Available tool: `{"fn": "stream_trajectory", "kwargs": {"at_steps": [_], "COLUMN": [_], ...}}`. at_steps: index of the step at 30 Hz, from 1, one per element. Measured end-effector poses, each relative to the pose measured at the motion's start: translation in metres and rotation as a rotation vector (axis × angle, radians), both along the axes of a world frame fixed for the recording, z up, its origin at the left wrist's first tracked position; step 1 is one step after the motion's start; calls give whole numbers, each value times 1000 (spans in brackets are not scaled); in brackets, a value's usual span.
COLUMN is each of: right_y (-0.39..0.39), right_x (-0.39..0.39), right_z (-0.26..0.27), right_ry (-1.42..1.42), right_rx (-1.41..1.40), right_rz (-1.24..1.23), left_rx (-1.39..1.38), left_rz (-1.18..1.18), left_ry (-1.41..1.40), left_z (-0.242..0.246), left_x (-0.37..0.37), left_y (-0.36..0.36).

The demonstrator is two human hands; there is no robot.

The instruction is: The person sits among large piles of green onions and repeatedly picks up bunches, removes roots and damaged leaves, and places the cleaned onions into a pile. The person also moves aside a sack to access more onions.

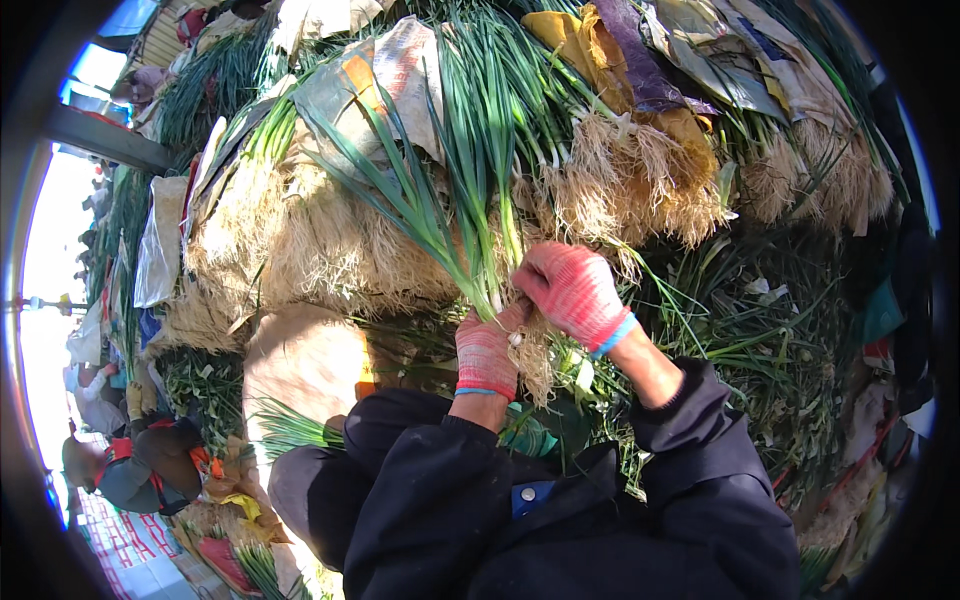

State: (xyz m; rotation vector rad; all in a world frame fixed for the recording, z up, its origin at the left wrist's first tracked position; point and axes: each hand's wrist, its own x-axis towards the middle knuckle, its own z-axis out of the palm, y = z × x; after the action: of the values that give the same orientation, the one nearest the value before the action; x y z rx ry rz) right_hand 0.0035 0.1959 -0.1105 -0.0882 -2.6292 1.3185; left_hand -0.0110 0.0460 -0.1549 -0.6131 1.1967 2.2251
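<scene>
My left hand (489, 352), in a red-and-white knitted glove with a blue cuff, is closed around the lower stalks of a few green onions (480, 255). Their long leaves fan out away from me, and their pale stringy roots (536, 367) hang out to the right of the fist. My right hand (576, 289), gloved the same way, has its fingers curled against the stalks just above the left thumb. Its fingertips are partly hidden, so I cannot tell whether they pinch a leaf or skin.
Rooted green onions (337, 240) are heaped ahead, partly under sackcloth (409, 82) and a yellow cloth (675, 150). Leaf trimmings (765, 322) cover the ground at right. A pale sheet (300, 360) lies left of my knees, with trimmed onions (292, 427) on it. Another person (142, 465) crouches at far left.
</scene>
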Motion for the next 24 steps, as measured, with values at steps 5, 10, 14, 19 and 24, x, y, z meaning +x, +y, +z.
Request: {"fn": "stream_trajectory", "kwargs": {"at_steps": [5, 10, 14, 19, 24], "right_y": [32, 16, 3, 13, 29], "right_x": [36, 8, -1, 16, -36], "right_z": [22, -33, -37, 20, 5], "right_ry": [-492, -349, -141, -319, -377], "right_rx": [-629, -419, -576, 227, -127], "right_rz": [158, 39, -313, 490, -39], "left_rx": [-69, -156, -105, -6, -13], "left_rz": [-59, -100, -86, -248, 23], "left_ry": [6, 88, -18, -159, 220], "left_z": [1, 6, 11, 20, 30], "left_x": [-3, -1, -1, -13, -18], "left_y": [3, 9, 8, 8, 14]}}
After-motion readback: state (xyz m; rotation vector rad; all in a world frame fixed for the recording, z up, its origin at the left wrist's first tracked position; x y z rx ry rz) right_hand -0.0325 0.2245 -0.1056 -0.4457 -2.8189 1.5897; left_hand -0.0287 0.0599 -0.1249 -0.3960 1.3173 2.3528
